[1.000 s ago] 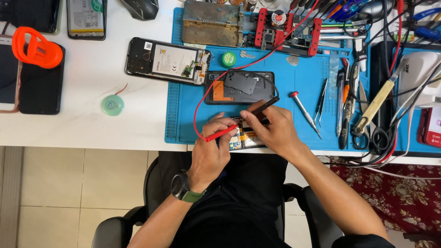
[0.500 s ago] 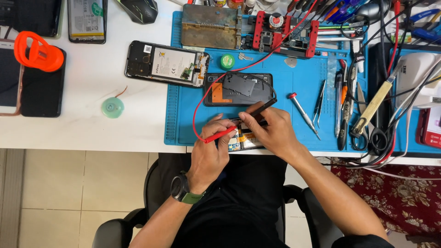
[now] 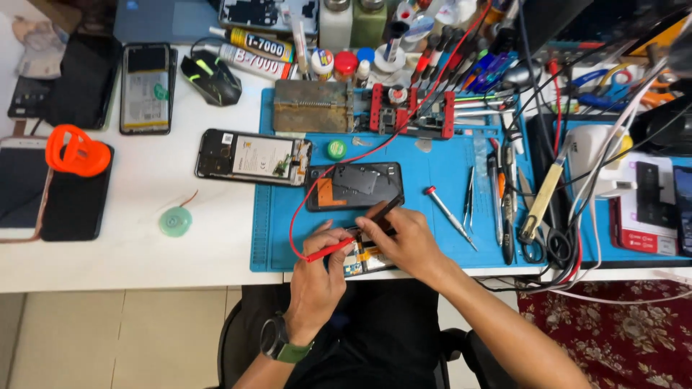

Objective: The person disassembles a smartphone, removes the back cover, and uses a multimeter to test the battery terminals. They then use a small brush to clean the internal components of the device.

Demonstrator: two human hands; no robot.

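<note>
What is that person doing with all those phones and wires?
A person sits at a white table with a blue mat on it. The left hand holds a red probe and the right hand holds a black probe. Both tips point at a small circuit board lying between the hands. An opened phone lies just above, and another opened phone lies to its left. Screwdrivers and tweezers rest nearby.

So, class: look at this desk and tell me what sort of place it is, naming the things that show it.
Most likely a phone repair bench. The left hand holds a red test probe and the right hand a black one over a small circuit board, with an opened black phone lying by a blue work mat.
</note>
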